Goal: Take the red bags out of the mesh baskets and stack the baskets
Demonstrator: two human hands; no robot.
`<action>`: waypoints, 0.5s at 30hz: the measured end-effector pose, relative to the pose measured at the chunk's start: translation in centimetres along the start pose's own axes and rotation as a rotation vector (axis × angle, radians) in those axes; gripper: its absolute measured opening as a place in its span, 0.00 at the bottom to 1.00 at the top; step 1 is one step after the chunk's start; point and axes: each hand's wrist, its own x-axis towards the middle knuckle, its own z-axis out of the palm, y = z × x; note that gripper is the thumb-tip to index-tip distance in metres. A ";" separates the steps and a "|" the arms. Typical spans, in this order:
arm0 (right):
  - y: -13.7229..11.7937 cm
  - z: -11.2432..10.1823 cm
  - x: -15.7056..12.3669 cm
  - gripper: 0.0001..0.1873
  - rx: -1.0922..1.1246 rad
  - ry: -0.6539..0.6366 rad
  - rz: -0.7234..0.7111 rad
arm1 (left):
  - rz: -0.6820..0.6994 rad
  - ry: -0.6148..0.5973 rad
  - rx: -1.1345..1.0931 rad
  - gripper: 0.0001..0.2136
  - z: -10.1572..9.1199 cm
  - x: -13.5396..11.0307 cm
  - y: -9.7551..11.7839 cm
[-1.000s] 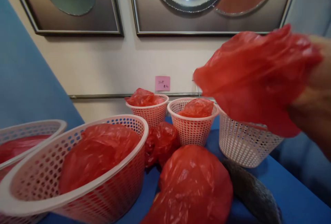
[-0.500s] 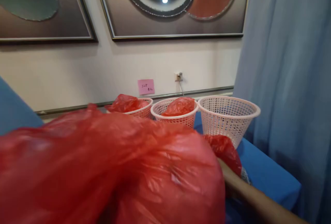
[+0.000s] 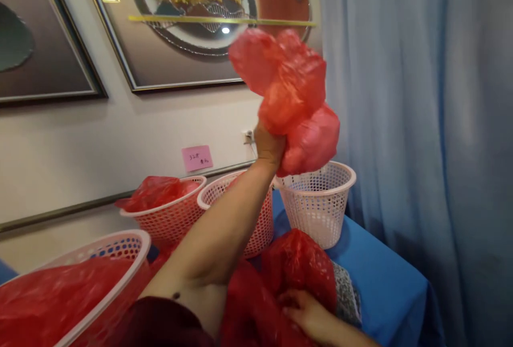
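Closed firmly around a puffed red plastic bag (image 3: 294,90), the left hand (image 3: 270,144) holds it up near the rightmost basket (image 3: 316,210). Lower down, the right hand (image 3: 306,309) rests against red plastic (image 3: 298,264) on the blue table (image 3: 385,269); whether it grips, I cannot tell. Speckled grey material (image 3: 348,293) shows just beside.

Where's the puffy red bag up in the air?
The puffy red bag is slightly right of centre in the head view, held up by the left hand, with the rightmost basket below it.
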 end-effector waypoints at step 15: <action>-4.0 -0.7 -2.1 0.05 -0.129 0.023 -0.069 | 0.193 -0.519 -0.058 0.28 3.9 -8.4 -3.3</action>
